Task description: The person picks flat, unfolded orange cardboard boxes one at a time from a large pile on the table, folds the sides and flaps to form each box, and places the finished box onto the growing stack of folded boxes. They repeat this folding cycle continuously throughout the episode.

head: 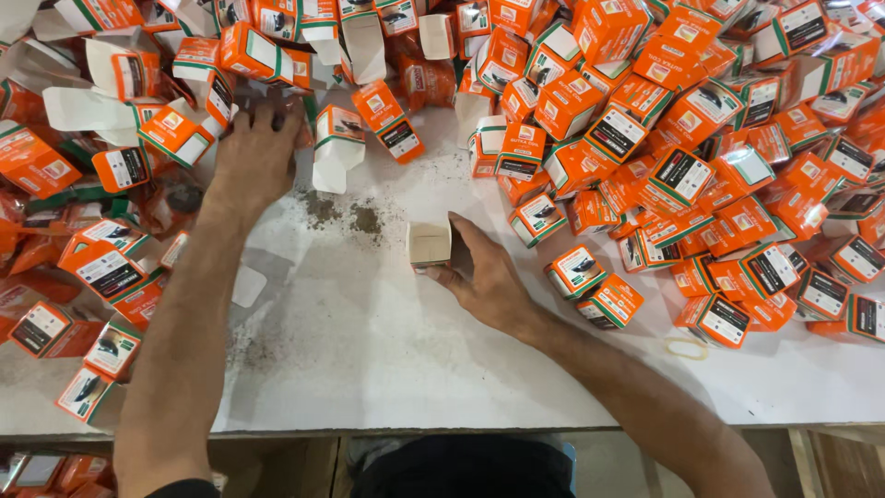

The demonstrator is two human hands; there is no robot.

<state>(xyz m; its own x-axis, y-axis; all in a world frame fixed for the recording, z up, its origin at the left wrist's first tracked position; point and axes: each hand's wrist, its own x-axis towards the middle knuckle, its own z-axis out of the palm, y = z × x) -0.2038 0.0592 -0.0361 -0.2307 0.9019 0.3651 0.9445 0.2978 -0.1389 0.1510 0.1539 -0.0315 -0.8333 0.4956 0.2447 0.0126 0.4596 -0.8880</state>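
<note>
White laminate forms the top of the bench (387, 350), seen from the head view looking straight down. A patch of dark grit (343, 216) lies on the bare middle of the surface.

Head view, left side: the left hand (254, 157) lies palm down at the edge of the left pile of small orange cartons (101, 267), fingers spread. The fingertips touch the cartons nearest the open white flaps. Grip state: released, nothing enclosed.

Head view, centre: a small carton (430, 243) stands upright on the bare bench, its plain white face toward the camera. The right hand (487, 277) presses against its right side, with the thumb below the carton and the fingers behind it. Grip state: grasping the small carton.

Head view, right side: a dense heap of closed orange cartons (701, 157) with green trim and black label panels covers the bench to the far edge. A rubber band (687, 348) lies flat near the front edge, just beside the lowest cartons of the heap.
</note>
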